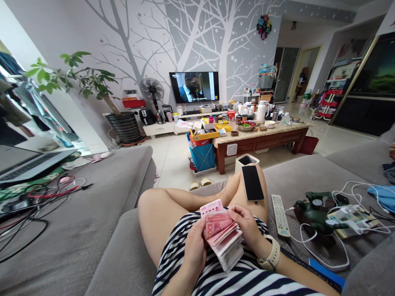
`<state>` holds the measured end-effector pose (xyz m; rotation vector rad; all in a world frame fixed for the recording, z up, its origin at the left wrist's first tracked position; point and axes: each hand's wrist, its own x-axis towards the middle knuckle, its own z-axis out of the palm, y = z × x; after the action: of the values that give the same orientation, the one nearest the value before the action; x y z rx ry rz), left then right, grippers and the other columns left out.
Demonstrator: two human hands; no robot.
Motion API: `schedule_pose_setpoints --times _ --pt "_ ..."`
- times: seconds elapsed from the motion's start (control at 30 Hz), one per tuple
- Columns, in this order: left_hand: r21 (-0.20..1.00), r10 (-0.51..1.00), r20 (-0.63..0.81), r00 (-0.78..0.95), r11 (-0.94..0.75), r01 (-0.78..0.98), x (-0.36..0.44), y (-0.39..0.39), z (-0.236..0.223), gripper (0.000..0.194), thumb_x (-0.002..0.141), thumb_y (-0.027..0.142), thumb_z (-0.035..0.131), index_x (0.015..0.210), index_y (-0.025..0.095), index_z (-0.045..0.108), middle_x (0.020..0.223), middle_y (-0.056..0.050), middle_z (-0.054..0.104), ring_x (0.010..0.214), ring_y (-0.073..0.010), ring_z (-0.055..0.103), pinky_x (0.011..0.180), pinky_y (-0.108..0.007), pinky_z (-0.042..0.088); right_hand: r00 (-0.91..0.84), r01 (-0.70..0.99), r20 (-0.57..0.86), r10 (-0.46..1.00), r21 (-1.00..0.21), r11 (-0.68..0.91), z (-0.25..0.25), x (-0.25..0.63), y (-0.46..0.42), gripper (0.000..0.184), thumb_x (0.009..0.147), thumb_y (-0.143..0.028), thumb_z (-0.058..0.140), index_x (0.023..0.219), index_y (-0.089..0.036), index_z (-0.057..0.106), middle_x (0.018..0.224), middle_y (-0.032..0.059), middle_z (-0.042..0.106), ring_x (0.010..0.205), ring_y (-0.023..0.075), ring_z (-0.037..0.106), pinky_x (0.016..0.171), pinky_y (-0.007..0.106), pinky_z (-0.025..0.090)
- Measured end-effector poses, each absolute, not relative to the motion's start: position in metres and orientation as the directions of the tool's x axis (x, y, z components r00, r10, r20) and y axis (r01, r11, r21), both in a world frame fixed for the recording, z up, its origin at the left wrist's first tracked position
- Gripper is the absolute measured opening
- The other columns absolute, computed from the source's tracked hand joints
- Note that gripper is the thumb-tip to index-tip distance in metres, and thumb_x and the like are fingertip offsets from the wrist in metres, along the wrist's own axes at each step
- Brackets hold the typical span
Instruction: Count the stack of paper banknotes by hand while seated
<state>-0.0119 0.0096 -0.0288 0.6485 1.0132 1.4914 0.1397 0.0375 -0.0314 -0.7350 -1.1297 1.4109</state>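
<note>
Above my lap, a thick stack of pink and red banknotes (220, 234) is held between both hands, its upper notes fanned and marked 100. My left hand (195, 242) grips the stack along its left side, thumb on top. With thumb and fingers closed, my right hand (245, 224) pinches the notes at their upper right edge. A pale watch (270, 253) circles my right wrist. Just beyond, a smartphone (253, 183) with a dark screen lies on my right thigh. Striped cloth (173, 255) covers my lap beneath the money.
To the right on the grey sofa (286, 176) lie a remote control (280, 216), a dark green figure-shaped object (317, 211) and a power strip (354, 220) with white cables. A laptop (33, 162) and tangled cables are at left. Ahead stands a crowded coffee table (259, 139).
</note>
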Motion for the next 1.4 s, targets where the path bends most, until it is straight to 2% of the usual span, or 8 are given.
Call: schedule_pose_setpoints --times 0.27,1.4 --pt "0.881 0.973 -0.141 -0.181 0.040 -0.472 -0.0116 0.0093 -0.0279 0.029 0.070 0.037 0.068 0.086 0.015 0.077 0.089 -0.008 0.078 0.089 -0.0293 0.070 0.087 -0.042 0.053 -0.185 -0.369 0.161 0.969 -0.926 0.083 -0.0328 0.1402 0.0380 0.032 0.080 -0.046 0.069 0.070 -0.017 0.061 0.064 -0.0020 0.055 0.058 0.0127 0.044 0.058 0.024 0.037" --pt "0.856 0.982 -0.122 -0.146 0.030 -0.516 -0.0116 0.0114 -0.0298 0.023 0.075 0.032 0.066 0.088 0.016 0.077 0.091 -0.006 0.078 0.090 -0.0266 0.069 0.089 -0.037 0.051 -0.197 -0.369 0.185 0.963 -0.924 0.102 -0.0338 0.1410 0.0395 0.030 0.083 -0.042 0.067 0.072 -0.016 0.060 0.066 -0.0022 0.053 0.060 0.0120 0.044 0.058 0.023 0.036"
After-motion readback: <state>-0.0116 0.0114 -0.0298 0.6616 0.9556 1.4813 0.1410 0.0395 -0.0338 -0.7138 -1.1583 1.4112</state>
